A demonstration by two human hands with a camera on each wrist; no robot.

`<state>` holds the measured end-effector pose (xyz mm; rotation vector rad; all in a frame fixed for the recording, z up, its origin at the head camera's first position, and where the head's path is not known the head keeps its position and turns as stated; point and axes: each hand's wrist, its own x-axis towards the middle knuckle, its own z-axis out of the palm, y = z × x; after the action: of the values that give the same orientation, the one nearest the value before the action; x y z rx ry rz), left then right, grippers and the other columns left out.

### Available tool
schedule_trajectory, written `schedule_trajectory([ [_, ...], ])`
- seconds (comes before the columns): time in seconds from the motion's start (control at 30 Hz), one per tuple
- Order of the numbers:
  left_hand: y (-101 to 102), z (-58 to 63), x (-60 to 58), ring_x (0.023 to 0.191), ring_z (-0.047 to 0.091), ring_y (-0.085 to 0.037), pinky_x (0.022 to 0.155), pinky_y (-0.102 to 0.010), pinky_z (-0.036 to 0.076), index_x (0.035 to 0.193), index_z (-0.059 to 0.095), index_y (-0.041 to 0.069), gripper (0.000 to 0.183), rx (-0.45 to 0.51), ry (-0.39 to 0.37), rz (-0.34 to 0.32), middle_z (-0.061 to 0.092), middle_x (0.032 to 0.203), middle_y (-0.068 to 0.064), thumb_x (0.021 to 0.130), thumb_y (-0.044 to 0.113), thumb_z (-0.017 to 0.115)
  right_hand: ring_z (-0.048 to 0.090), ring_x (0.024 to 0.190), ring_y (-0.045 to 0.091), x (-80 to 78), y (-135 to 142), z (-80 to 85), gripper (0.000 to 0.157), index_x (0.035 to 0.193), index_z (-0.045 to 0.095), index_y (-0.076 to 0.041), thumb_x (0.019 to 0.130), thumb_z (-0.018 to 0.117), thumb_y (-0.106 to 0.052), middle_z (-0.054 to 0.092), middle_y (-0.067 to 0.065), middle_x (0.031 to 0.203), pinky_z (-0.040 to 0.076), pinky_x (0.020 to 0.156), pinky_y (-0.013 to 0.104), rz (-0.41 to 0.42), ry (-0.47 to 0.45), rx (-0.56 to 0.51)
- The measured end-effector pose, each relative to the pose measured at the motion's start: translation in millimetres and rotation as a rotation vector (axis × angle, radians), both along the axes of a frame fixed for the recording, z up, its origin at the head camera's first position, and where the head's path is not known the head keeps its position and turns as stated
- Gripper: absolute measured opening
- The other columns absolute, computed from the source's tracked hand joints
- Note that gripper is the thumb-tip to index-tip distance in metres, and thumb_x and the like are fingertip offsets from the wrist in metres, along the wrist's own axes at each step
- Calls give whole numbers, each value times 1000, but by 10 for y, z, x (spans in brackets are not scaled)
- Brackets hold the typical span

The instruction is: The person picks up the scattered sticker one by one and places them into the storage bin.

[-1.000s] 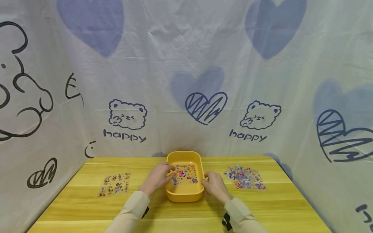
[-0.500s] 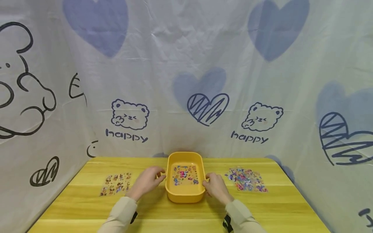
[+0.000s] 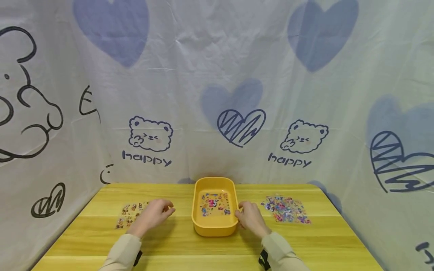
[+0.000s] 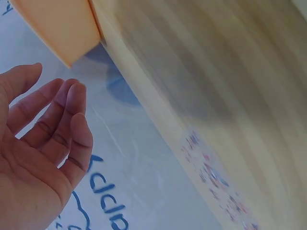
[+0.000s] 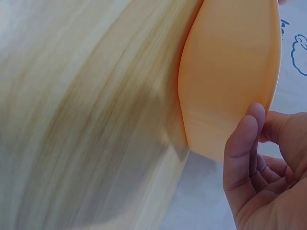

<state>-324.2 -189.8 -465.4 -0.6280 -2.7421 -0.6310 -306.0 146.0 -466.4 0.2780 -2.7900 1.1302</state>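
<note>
A yellow plastic bin stands upright at the middle of the table. On its floor lies a clear sticker sheet with small colourful figures. My right hand pinches the bin's right rim, the thumb at the rim and fingertips against the outer wall in the right wrist view. To the left of the bin, my left hand hovers over the table with fingers loosely bent and nothing in them. It partly covers a second sticker sheet, brownish in the head view. The left palm shows bare in the left wrist view.
A pile of multicoloured sticker sheets lies right of the bin, beyond my right hand. The yellow wood-grain table reaches back to a white curtain printed with hearts and bears. More curtain hangs along both sides.
My left hand has drawn back from over the bin, moving left toward the brownish sticker sheet. The right hand has stayed at the bin's rim, and the bin has hardly moved.
</note>
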Motion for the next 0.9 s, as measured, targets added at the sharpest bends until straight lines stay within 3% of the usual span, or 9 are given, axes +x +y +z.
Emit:
schedule_trajectory([
  [0.2, -211, -25, 0, 56, 46, -7, 52, -27, 40, 91, 68, 9, 12, 10, -33, 46, 56, 70, 7, 83, 17, 64, 53, 41, 13, 6, -6, 1, 24, 103, 60, 6, 85, 53, -9, 58, 6, 58, 42, 37, 25, 3, -2, 7],
  [0.4, -402, -51, -18, 64, 50, -9, 57, -30, 43, 98, 67, 5, 19, -34, -76, 100, 59, 77, 2, 82, 16, 65, 53, 40, 14, 17, -1, 7, 25, 103, 60, 6, 86, 52, -10, 59, 8, 57, 42, 37, 25, 7, 1, 5],
  [0.63, -613, -89, -35, 63, 48, -11, 57, -31, 42, 102, 64, 1, 26, -92, -121, 162, 56, 73, 2, 80, 16, 66, 54, 41, 14, 13, 9, 9, 25, 103, 60, 6, 85, 52, -9, 60, 10, 59, 42, 37, 25, 15, 0, -6],
  [0.73, -721, -93, -50, 67, 54, -17, 59, -37, 45, 101, 64, 0, 29, -118, -138, 183, 61, 79, -6, 77, 18, 68, 53, 41, 14, 10, 9, 12, 26, 103, 60, 7, 85, 52, -9, 60, 10, 59, 42, 37, 25, 11, 1, -2],
  [0.8, -796, -92, -50, 74, 58, -24, 62, -41, 47, 102, 64, -1, 33, -128, -150, 218, 63, 88, -12, 77, 21, 69, 52, 40, 13, 11, 7, 18, 26, 104, 60, 7, 84, 52, -9, 59, 10, 59, 41, 37, 25, 9, 4, 3],
  [0.9, -900, -99, -39, 72, 56, -28, 57, -42, 44, 89, 62, 1, 31, -130, -198, 323, 61, 85, -15, 78, 29, 67, 52, 39, 13, 11, 8, 20, 27, 104, 60, 7, 84, 52, -9, 59, 10, 58, 41, 36, 25, 11, 1, 7],
])
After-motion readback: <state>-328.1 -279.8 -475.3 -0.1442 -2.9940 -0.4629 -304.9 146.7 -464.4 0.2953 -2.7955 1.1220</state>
